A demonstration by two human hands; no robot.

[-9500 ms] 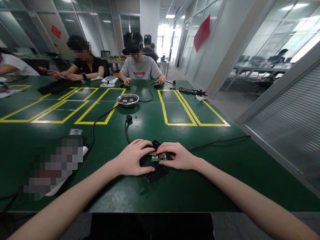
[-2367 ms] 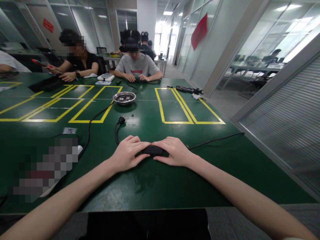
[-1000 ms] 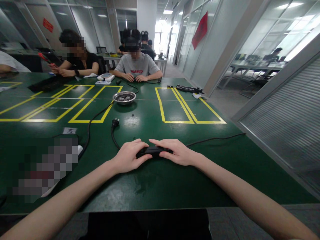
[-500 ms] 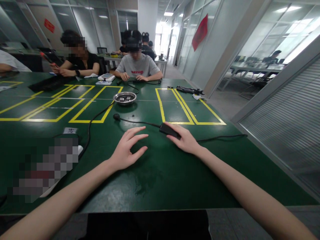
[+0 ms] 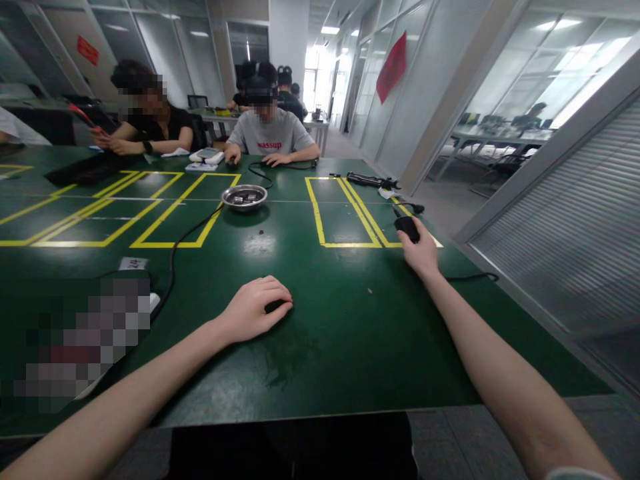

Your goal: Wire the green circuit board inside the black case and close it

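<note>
My right hand (image 5: 423,252) is closed around a black power adapter (image 5: 407,229) at the right side of the green table. The adapter's short cord runs to a dark plug (image 5: 417,209) just beyond my fingers. Its other cable (image 5: 473,277) trails to the right behind my wrist. My left hand (image 5: 257,309) rests near the middle of the table with its fingers curled in towards the thumb. A dark patch shows between them, and I cannot tell whether it is an object or shadow.
A metal bowl (image 5: 244,198) holds small shiny parts. A black folded stand-like item (image 5: 373,181) lies at the far right. Left are a blurred-out object (image 5: 90,340), a label (image 5: 133,264) and a cable (image 5: 173,263). Co-workers sit across the green table (image 5: 320,360).
My right hand has carried the adapter right and away from me, its plug swinging from the left to the far right. The spread fingers of my left hand have curled closed.
</note>
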